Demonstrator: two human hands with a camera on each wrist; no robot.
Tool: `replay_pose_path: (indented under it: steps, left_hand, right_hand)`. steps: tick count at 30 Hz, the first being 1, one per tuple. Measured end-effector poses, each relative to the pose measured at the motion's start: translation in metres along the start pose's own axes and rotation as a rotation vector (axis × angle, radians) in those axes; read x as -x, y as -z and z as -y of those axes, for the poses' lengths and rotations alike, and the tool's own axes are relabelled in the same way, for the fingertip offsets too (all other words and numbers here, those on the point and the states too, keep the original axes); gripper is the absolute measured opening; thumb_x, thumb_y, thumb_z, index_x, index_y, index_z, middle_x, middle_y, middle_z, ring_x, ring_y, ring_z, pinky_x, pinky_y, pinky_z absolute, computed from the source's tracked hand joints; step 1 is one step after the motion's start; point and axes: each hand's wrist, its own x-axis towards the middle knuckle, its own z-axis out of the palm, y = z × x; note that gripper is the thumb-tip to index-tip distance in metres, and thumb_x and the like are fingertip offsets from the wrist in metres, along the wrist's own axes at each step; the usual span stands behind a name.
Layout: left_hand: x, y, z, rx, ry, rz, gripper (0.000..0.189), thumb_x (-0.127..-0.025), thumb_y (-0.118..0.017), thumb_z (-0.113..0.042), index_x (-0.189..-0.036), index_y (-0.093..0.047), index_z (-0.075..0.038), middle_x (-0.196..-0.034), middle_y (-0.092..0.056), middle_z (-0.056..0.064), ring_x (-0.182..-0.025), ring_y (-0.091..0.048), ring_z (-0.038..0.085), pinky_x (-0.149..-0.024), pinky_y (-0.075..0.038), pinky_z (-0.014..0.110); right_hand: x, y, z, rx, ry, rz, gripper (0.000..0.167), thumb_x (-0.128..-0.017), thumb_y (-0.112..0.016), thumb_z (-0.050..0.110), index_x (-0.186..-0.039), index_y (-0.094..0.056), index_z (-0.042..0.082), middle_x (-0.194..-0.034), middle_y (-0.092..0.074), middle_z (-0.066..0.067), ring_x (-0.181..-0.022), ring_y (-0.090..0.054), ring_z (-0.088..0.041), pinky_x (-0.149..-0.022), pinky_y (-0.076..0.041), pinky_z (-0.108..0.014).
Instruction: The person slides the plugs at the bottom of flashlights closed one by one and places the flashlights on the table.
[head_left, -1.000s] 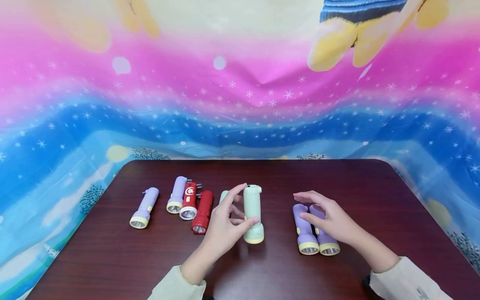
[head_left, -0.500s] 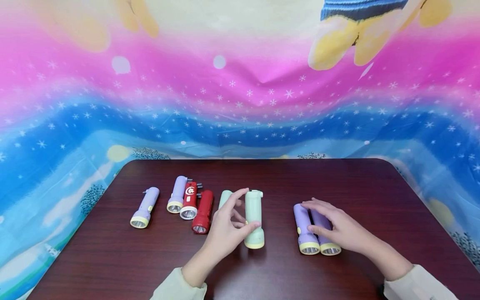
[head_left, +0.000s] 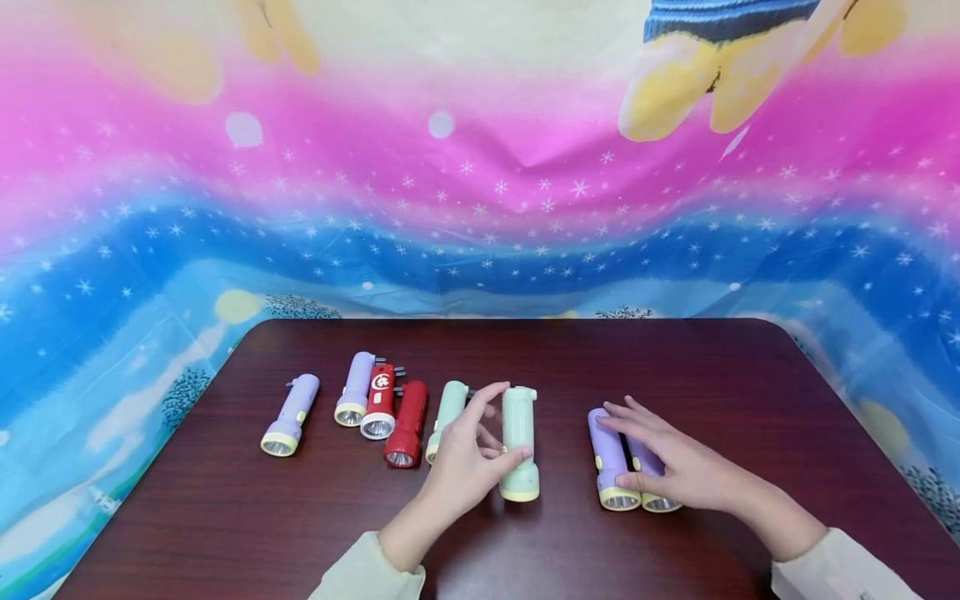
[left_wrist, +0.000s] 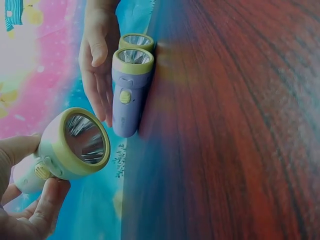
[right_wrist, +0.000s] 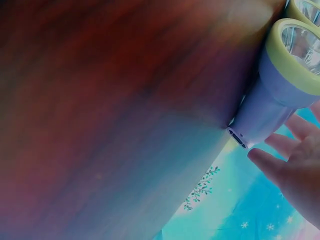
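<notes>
My left hand (head_left: pixel 465 462) pinches a mint-green flashlight (head_left: pixel 519 433) between thumb and fingers. In the left wrist view this flashlight (left_wrist: pixel 75 145) is off the tabletop, its yellow-rimmed lens toward the camera. To the right, my right hand (head_left: pixel 686 458) hovers over two purple flashlights lying side by side, fingers fairly straight. The nearer-left purple flashlight (head_left: pixel 609 450) shows most of its body; the other purple flashlight (head_left: pixel 662 502) is partly hidden under the hand. In the right wrist view the fingers reach beside a purple flashlight (right_wrist: pixel 280 90); whether they touch it I cannot tell.
Another mint-green flashlight (head_left: pixel 450 404) lies behind my left hand, partly covered. Left of it are a plain red flashlight (head_left: pixel 407 421), a red one with a white emblem (head_left: pixel 378 396), a lilac flashlight (head_left: pixel 356 387) and a separate lilac flashlight (head_left: pixel 292 412). A patterned cloth backs the brown table (head_left: pixel 225 517).
My left hand has lowered the mint-green flashlight slightly and shifted right, uncovering more of the other green one. My right hand has moved right, farther over the purple pair.
</notes>
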Motion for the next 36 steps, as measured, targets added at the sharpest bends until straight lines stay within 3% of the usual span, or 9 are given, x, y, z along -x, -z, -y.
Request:
replay_pose_path:
  steps: [5,15,26,32,36]
  left_hand:
    - [-0.002,-0.004,-0.001,-0.019,-0.003,0.031,0.078,-0.076,-0.087,-0.017,-0.142,-0.047,-0.023,-0.107,-0.061,0.006,-0.063,-0.059,0.005,-0.064,-0.056,0.02]
    - [-0.009,-0.018,-0.002,-0.072,-0.012,0.117,0.074,-0.074,-0.088,-0.019,-0.136,-0.049,-0.02,-0.093,-0.061,0.003,-0.059,-0.059,0.002,-0.062,-0.053,0.019]
    - [-0.017,-0.031,-0.002,-0.133,0.042,0.211,0.073,-0.075,-0.087,-0.024,-0.136,-0.048,-0.02,-0.087,-0.061,-0.001,-0.057,-0.058,0.001,-0.061,-0.05,0.019]
    - [-0.021,-0.038,-0.004,-0.217,0.033,0.246,0.075,-0.075,-0.087,-0.029,-0.137,-0.047,-0.016,-0.085,-0.06,-0.003,-0.063,-0.05,0.003,-0.059,-0.043,0.02]
    - [-0.026,-0.044,-0.005,-0.243,0.069,0.27,0.075,-0.076,-0.087,-0.031,-0.138,-0.047,-0.016,-0.085,-0.059,-0.002,-0.067,-0.05,0.005,-0.058,-0.042,0.021]
  right_hand:
    - [0.0,0.0,-0.001,-0.022,0.021,0.024,0.074,-0.088,-0.07,0.049,-0.151,-0.043,0.02,-0.159,-0.035,-0.016,-0.156,-0.01,-0.021,-0.102,-0.038,-0.069]
    - [-0.002,-0.003,-0.004,-0.071,-0.001,0.058,0.08,-0.087,-0.072,0.048,-0.153,-0.039,0.015,-0.16,-0.029,-0.023,-0.152,-0.009,-0.045,-0.102,-0.032,-0.076]
    - [-0.003,-0.003,-0.003,-0.108,-0.007,0.057,0.081,-0.085,-0.075,0.046,-0.151,-0.041,0.014,-0.159,-0.03,-0.024,-0.148,-0.012,-0.053,-0.103,-0.028,-0.077]
    - [-0.002,-0.003,-0.005,-0.126,-0.004,0.054,0.082,-0.084,-0.076,0.045,-0.151,-0.041,0.014,-0.159,-0.03,-0.025,-0.149,-0.011,-0.051,-0.103,-0.028,-0.077]
    - [-0.002,-0.003,-0.006,-0.146,-0.008,0.056,0.083,-0.084,-0.077,0.043,-0.151,-0.04,0.013,-0.159,-0.029,-0.026,-0.149,-0.01,-0.051,-0.102,-0.027,-0.078]
